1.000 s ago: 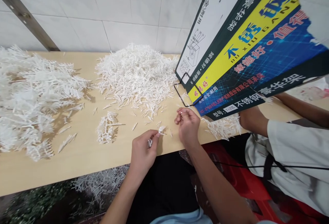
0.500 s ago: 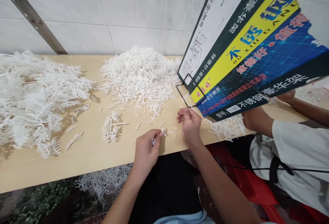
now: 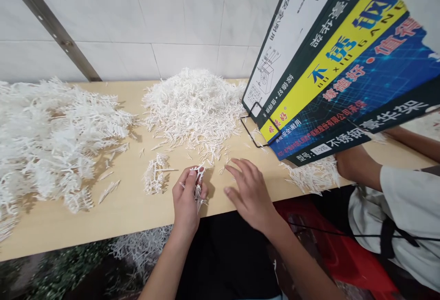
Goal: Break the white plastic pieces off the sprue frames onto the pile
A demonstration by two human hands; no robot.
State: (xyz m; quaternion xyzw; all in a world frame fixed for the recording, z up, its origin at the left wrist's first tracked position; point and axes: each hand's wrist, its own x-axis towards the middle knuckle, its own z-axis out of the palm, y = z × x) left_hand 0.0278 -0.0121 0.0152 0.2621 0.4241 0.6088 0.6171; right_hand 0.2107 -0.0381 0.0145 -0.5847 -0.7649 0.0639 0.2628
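My left hand is closed around a small white plastic branch piece at the front edge of the wooden table. Beside it, my right hand lies open with fingers stretched flat over the table and holds nothing. A small cluster of white branch pieces lies just left of my left hand. Behind both hands rises a heap of short white plastic sticks.
A big pile of white plastic branches covers the table's left side. A printed cardboard box leans over the right side. A co-worker in a white shirt sits at the right, arm by more sticks. White pieces litter the floor.
My right hand has opened and dropped flat onto the table. My left hand has moved forward and lifted its white piece upright. The camera has tilted slightly.
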